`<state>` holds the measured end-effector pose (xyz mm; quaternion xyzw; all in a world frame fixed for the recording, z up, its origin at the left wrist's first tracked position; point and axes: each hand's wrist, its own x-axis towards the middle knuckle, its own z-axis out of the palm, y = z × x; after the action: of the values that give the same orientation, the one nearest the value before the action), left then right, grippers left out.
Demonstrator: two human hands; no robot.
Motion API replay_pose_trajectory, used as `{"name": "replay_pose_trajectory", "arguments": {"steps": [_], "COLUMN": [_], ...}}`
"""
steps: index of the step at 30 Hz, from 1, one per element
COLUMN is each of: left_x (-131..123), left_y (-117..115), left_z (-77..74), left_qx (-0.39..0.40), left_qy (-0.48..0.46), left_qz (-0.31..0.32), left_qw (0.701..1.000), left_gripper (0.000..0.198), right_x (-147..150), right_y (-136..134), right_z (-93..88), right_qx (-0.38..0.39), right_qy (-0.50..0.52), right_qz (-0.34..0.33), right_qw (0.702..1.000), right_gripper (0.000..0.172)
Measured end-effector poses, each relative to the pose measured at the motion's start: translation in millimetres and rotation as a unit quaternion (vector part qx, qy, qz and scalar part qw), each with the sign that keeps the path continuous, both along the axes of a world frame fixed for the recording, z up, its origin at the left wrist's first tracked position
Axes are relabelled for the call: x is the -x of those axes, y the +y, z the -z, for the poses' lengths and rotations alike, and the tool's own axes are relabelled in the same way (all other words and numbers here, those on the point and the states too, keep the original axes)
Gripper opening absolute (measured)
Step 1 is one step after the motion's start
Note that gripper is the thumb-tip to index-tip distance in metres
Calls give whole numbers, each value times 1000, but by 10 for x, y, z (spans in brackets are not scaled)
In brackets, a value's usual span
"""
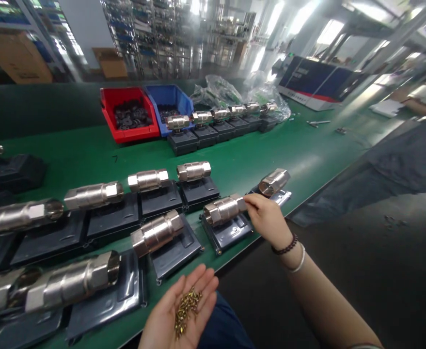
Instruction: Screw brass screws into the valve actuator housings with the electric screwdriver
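2 hands are at work over the near edge of the green bench (271,160). My reading of the step: small brass screws are being taken 1 at a time from the palm to the grey base plates, and doing it well means keeping the left palm level and cupped so the pile does not roll off, and pinching only 1 screw, point down, before lowering it to a corner hole.

The left hand (181,312) lies open, palm up, fingers loosely spread, with a small heap of brass screws (186,308) resting in its hollow, just in front of the bench edge. The right hand (267,218) is curled, thumb and fingertips drawn together at the end of a silver valve body (223,209) that sits on a dark grey base plate (227,231); whether a screw is pinched between those fingertips I cannot tell. A dark bead bracelet and a white band circle that wrist.

Around them, more valve bodies on grey plates lie in rows, 1 just right of the hand (274,182). Farther back stand a red bin (128,115) and a blue bin (169,104) of dark parts, with another row of 6 assemblies beside them.
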<state>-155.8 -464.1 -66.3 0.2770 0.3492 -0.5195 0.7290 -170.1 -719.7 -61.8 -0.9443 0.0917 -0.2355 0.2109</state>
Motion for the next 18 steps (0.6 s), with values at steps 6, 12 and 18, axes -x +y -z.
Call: {"name": "replay_pose_trajectory", "arguments": {"steps": [6,12,18], "left_x": [-18,-31,-4], "left_y": [-13,-6,30], "left_z": [-60,-85,114], "left_qx": [-29,19,51], "left_qy": [-12,-32,-31], "left_qz": [-7,4,1], "left_qw": [999,999,998], "left_gripper": [31,21,20], "right_x": [-149,-210,-271], "right_y": [-104,-159,-136], "right_z": [105,139,140], "right_qx": [-41,-64,-93], "right_qy": [65,71,75], "right_qz": [-67,-105,-138], "right_qw": [995,990,983], "right_gripper": [19,19,19]}}
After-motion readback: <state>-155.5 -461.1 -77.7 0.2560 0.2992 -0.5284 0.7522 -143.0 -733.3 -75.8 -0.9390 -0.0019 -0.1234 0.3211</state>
